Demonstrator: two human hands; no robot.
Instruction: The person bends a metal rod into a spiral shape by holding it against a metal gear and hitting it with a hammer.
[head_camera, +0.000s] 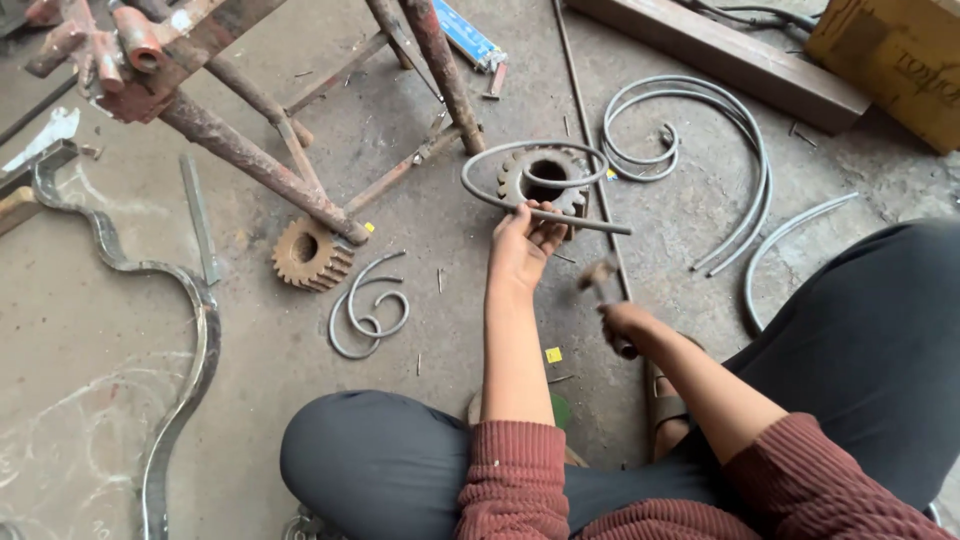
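right hand (622, 322): nearest to us, at about 5 o'clock from the frame centre. Fingers wrapped tight around the handle of a hammer (603, 290); its head is blurred and raised clear of the work, so we read it as mid-swing.
left hand (524, 243): just beyond, at 11 o'clock from the hammer. Fingers and thumb clamped on the straight tail of the scroll, palm turned toward us.
scroll rod (545, 195): grey round bar bent into a loop, straight tail running off toward 3 o'clock. The loop sits over the gear; we can't tell whether it rests on the teeth or hovers just above.
gear anvil (545, 178): rusty toothed gear with an open bore, flat on the concrete floor (420, 180), at 12 o'clock from our left hand.
step in hand: we judge this as hammer-shaping the curl against the gear, one hand steadying, the other striking.
next move calls for: as we see it, a blow landing on the bar and well clear of our left fingers, with the bar seated on the gear before contact. The grip sits near the strike zone, so a slip is the risk.
second gear (311, 254): same kind, lying at 9 o'clock, beside a leg of the rusty stand (250, 155).
finished scrolls: small double curl (370, 305) at 8 o'clock; larger curved bars (715, 120) at 2 o'clock, well apart.
far edge: timber beam (720, 55) at 1 o'clock.
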